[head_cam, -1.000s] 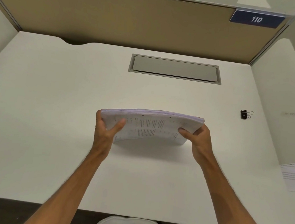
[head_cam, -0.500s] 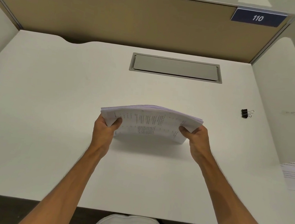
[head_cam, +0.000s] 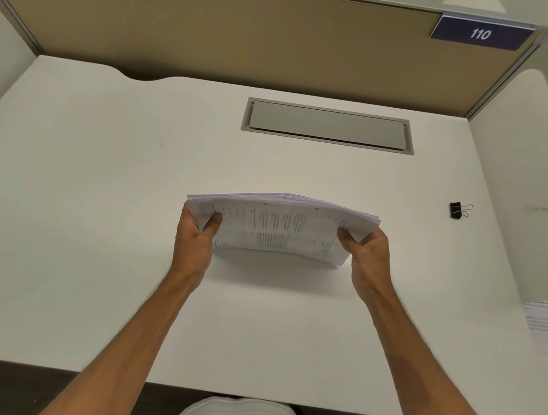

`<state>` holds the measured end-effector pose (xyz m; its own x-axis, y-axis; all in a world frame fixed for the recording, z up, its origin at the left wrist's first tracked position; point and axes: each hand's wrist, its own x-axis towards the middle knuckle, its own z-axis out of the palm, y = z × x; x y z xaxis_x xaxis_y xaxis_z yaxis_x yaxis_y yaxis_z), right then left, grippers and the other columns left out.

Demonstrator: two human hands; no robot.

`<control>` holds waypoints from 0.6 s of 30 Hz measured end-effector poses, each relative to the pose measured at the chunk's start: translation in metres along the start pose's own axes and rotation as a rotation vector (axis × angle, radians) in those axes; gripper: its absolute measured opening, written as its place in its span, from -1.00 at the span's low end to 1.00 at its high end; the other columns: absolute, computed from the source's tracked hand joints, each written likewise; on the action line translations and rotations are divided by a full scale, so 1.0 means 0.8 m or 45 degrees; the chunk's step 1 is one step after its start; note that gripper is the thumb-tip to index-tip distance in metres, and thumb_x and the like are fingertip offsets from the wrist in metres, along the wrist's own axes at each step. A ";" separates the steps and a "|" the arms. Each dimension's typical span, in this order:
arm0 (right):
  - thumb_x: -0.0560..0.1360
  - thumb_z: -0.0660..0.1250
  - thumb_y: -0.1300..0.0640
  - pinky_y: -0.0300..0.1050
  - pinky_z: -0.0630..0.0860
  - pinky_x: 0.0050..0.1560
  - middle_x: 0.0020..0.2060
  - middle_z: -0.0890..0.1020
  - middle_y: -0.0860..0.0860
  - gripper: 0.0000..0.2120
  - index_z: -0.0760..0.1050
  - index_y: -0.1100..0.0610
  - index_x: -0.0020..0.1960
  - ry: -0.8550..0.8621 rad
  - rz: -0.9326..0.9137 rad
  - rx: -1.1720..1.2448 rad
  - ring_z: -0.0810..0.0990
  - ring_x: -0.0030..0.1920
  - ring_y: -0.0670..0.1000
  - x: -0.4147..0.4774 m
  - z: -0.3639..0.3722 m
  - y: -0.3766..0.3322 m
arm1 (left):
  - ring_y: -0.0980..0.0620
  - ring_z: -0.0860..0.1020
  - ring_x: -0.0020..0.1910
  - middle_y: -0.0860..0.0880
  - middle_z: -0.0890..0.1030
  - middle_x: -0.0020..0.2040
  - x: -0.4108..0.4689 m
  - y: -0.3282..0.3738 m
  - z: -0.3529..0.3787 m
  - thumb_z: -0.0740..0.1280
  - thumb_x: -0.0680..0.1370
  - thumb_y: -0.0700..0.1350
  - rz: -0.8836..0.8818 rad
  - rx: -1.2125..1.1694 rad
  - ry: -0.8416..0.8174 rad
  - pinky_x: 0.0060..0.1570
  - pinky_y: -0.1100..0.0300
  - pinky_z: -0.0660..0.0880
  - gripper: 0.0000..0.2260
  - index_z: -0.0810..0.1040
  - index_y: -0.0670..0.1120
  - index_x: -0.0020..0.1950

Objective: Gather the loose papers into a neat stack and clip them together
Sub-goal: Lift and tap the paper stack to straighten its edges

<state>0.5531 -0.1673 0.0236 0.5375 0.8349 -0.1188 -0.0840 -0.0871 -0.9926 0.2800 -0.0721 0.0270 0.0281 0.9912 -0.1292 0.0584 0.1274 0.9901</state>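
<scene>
Near the table's (head_cam: pixel 61 181) middle, the left hand (head_cam: pixel 194 242) and right hand (head_cam: pixel 368 260) each pinched a short end of the paper stack (head_cam: pixel 280 228), stood on edge. Light and floppy, it bowed; end grips seemed wisest. Printed sheets looked roughly squared. Toward the right edge lay the binder clip (head_cam: pixel 457 210).
</scene>
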 end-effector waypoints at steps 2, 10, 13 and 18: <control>0.54 0.37 0.38 -0.36 0.57 -0.09 0.07 0.68 0.11 -0.70 0.54 0.26 0.26 -0.010 0.026 -0.020 0.63 0.09 0.09 -0.001 0.001 0.002 | 0.29 0.57 0.07 0.08 0.60 0.14 -0.002 -0.004 -0.001 0.28 0.65 -0.24 -0.005 0.038 -0.016 0.00 0.39 0.53 -0.73 0.44 -0.08 0.35; 0.55 0.36 0.39 -0.35 0.58 -0.07 0.11 0.67 0.11 -0.66 0.51 0.25 0.31 -0.020 0.067 -0.075 0.62 0.18 0.14 -0.001 -0.002 0.009 | 0.10 0.53 0.22 0.01 0.57 0.24 -0.006 -0.011 -0.006 0.23 0.67 -0.29 -0.021 0.108 -0.053 0.17 0.29 0.47 -0.68 0.40 -0.12 0.41; 0.53 0.38 0.39 -0.26 0.56 0.01 0.13 0.67 0.10 -0.63 0.49 0.24 0.32 0.003 0.053 -0.042 0.62 0.19 0.12 -0.006 -0.001 0.006 | 0.04 0.52 0.24 -0.02 0.56 0.25 -0.008 -0.010 -0.006 0.26 0.66 -0.26 -0.006 0.067 -0.066 0.16 0.27 0.48 -0.70 0.39 -0.10 0.40; 0.47 0.46 0.13 -0.35 0.53 -0.10 -0.11 0.66 -0.14 -0.74 0.50 0.18 0.09 0.133 -0.133 0.202 0.62 -0.08 -0.14 -0.016 0.009 -0.028 | 0.27 0.53 -0.10 0.25 0.57 -0.10 -0.014 0.020 0.002 0.40 0.52 0.12 0.073 -0.108 0.033 -0.14 0.43 0.48 -0.78 0.46 0.09 0.07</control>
<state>0.5423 -0.1723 0.0478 0.6336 0.7733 -0.0250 -0.1496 0.0907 -0.9846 0.2826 -0.0813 0.0440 0.0034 0.9974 -0.0716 -0.0272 0.0717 0.9971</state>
